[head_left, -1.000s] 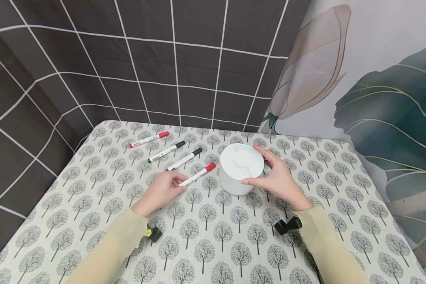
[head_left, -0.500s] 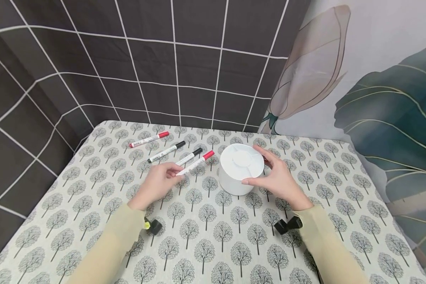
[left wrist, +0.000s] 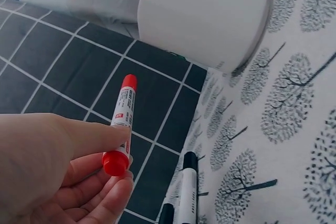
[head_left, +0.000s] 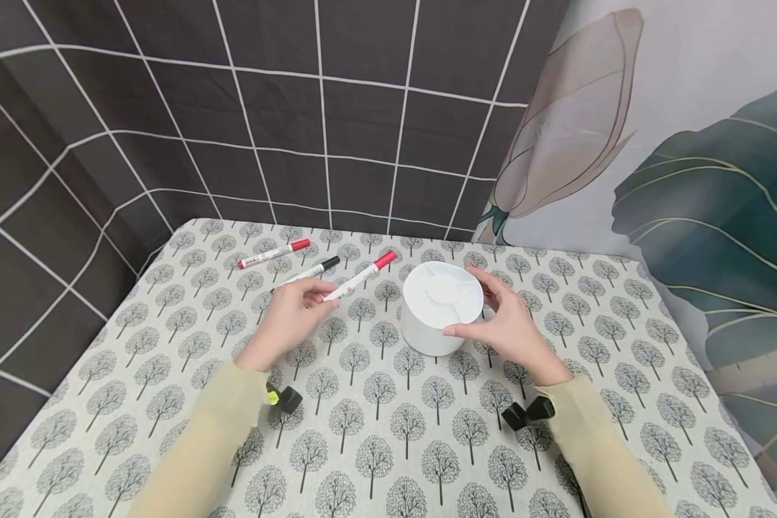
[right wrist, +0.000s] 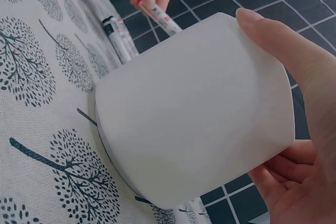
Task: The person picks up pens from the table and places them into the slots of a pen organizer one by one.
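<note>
My left hand (head_left: 293,309) pinches a red-capped white marker (head_left: 362,278) near its rear end, held off the table with the cap pointing away to the right. In the left wrist view the marker (left wrist: 124,111) sits between thumb and fingers. My right hand (head_left: 508,327) grips a white round pen holder (head_left: 432,334) by its right side, thumb at the near rim and fingers behind. Its top shows dividers round a central ring; the right wrist view shows only the smooth wall (right wrist: 194,114).
Another red marker (head_left: 274,254) lies at the back left of the tree-print tablecloth (head_left: 375,439). Nearer lies a black-capped marker (head_left: 314,269), partly behind my left hand. A second black-capped marker (left wrist: 188,187) shows in the left wrist view. A dark grid-patterned cloth (head_left: 356,115) hangs behind.
My left hand has lifted the red marker and carried it away from me, over the black-capped markers. The right hand and pen holder have stayed in place.
</note>
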{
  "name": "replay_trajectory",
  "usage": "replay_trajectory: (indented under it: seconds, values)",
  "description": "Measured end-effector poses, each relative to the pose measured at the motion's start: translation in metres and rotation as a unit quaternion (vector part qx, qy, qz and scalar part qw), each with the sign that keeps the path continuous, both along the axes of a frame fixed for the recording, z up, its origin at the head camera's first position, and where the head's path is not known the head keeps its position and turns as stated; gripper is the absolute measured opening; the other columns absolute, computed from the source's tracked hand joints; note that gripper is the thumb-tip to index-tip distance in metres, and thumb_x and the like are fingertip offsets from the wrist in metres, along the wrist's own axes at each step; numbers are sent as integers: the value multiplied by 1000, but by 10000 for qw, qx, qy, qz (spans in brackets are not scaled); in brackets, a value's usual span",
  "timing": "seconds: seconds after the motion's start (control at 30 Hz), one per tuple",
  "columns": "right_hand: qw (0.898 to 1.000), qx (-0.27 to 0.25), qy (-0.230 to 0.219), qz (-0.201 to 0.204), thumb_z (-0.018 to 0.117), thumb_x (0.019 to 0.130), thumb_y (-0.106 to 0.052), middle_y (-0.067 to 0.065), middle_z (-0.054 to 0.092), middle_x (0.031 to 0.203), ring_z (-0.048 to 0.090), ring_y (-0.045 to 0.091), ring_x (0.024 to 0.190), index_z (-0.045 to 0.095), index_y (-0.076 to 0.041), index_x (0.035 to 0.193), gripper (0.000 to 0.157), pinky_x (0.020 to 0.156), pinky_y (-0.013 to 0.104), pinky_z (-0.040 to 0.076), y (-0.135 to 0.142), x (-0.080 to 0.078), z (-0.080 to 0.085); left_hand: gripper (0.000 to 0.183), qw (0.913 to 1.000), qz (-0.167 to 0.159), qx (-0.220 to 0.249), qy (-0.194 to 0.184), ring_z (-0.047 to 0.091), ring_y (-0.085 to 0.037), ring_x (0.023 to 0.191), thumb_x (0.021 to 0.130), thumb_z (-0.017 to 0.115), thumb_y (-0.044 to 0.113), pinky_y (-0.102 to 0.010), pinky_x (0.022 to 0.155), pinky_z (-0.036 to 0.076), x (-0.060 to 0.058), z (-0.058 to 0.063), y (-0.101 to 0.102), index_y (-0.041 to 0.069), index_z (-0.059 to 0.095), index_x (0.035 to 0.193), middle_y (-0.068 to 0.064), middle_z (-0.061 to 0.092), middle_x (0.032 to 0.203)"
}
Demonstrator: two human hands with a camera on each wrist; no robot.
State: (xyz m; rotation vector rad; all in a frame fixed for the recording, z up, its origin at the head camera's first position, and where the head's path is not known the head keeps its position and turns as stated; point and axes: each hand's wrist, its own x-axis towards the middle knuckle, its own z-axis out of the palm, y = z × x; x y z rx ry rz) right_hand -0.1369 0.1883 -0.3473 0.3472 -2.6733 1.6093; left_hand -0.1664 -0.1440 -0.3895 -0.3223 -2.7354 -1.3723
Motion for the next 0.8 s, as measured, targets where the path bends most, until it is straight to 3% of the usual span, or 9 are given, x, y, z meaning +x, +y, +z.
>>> replay_trajectory:
  seconds: [0.2,0.47,0.63,0.8]
  values:
    - [10000,-20,-33,47,90,60,-23,9,42,138,43,26,123,37,-6,141,99,104,40,34,1,-2,-1,23,9996,149,218,-114,61,-11,75,84,71,24,-31,65,53,-2,11,5,20,68,107,4,64,83]
    - [9999,-60,9,100,90,60,-22,9,43,137,43,25,123,37,-5,141,98,104,38,34,2,-3,-1,28,9955,346,858,209,62,-12,89,83,72,28,-29,78,52,-8,27,11,19,68,109,3,64,95]
    - [9999,-24,18,114,90,61,-21,10,42,138,43,26,123,37,-5,141,97,104,38,35,2,-2,-1,30,9873,551,1411,473,62,-12,90,79,76,31,-25,81,52,-13,37,16,18,69,105,2,63,97]
    - [9999,-3,12,113,90,61,-20,10,41,139,42,26,124,37,-5,141,96,104,37,35,2,-2,-1,32,9748,486,2061,701,60,-12,93,77,77,29,-22,84,50,-14,50,23,16,69,106,0,63,98]
